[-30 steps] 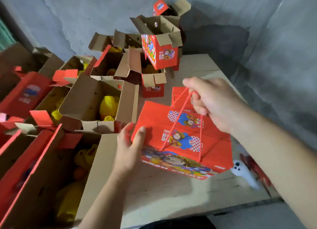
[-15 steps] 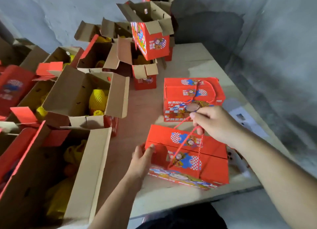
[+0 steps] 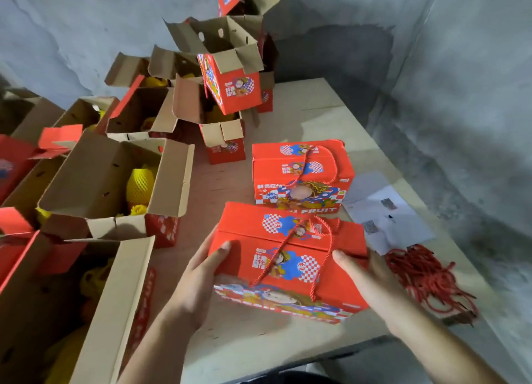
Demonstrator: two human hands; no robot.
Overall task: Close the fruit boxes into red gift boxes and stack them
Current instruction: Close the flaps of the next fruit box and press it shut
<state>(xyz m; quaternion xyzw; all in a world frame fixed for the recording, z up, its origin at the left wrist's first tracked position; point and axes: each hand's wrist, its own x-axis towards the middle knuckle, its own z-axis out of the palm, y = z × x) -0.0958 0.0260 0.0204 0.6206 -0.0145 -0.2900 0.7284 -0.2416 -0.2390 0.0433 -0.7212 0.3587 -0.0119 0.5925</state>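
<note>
You get dim, soft light; a dark shadow on the wall (image 3: 331,55); edges bend and smear.

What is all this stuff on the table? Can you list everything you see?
Closed red cardboard gift boxes with rope handles: two; one held between both hands at the near edge, one standing just behind it.
Open red gift boxes with brown flaps up: many, exact count unclear; left side and piled at the back.
Yellow fruit in foam net sleeves: several; inside the open boxes.
Loose red rope handles: one bundle; right of the held box.
White paper sheets: a few; right, by the far closed box.
Pale wooden table: one; under everything.
Left hand: on the held box's left end.
Right hand: on its right end.
</note>
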